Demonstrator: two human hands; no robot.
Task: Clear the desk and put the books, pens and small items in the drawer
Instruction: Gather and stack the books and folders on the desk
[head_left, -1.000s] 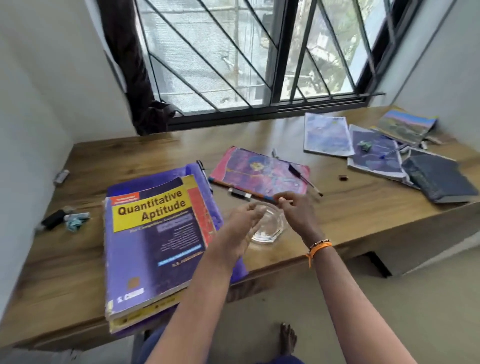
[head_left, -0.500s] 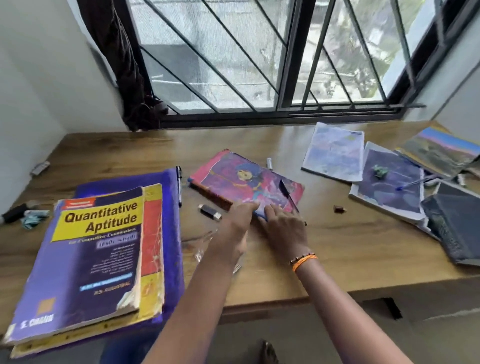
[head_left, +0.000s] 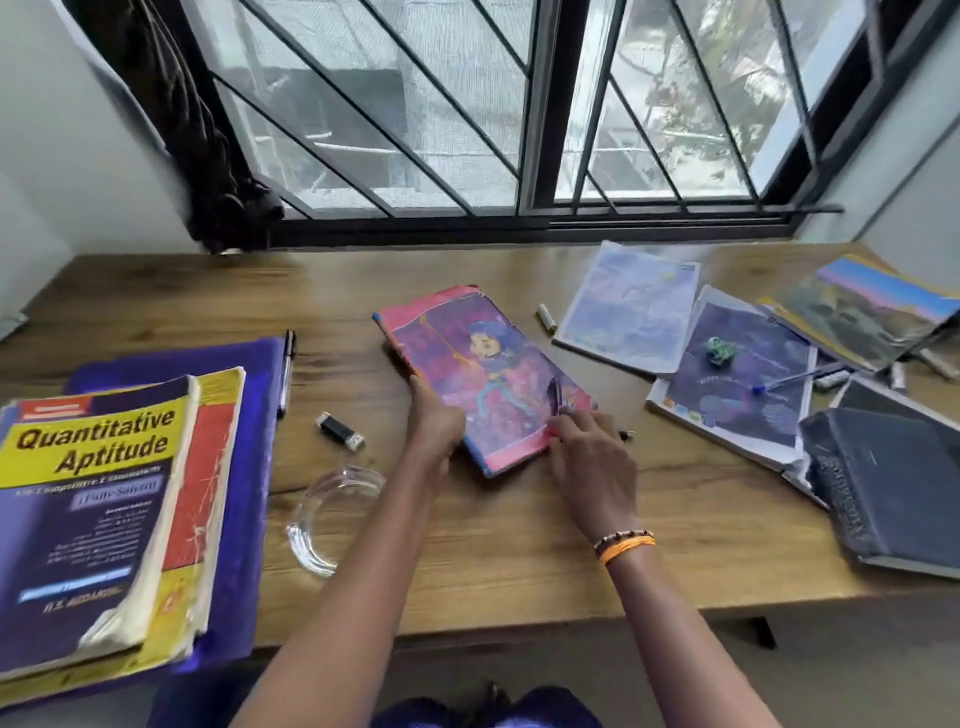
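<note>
A pink and purple cartoon book (head_left: 483, 374) lies mid-desk with a dark pen (head_left: 554, 395) resting on its cover. My left hand (head_left: 435, 423) grips the book's left edge near the front corner. My right hand (head_left: 592, 457) holds its front right corner, fingertips by the pen. A stack of thick books topped by "Quantitative Aptitude" (head_left: 98, 514) sits at the left on a purple folder. A black USB stick (head_left: 340, 430), a clear glass dish (head_left: 332, 512) and a pen (head_left: 286, 370) lie between the stack and my hands.
Along the right side of the wooden desk (head_left: 519, 545) lie several notebooks (head_left: 631, 306), a dark grey book (head_left: 893, 488), a blue pen (head_left: 795, 378), a small green item (head_left: 719, 349) and markers. A barred window and a dark curtain stand behind.
My hands left the glass dish and moved forward to the cartoon book, closing on its left edge and front right corner. The view has shifted closer and to the right.
</note>
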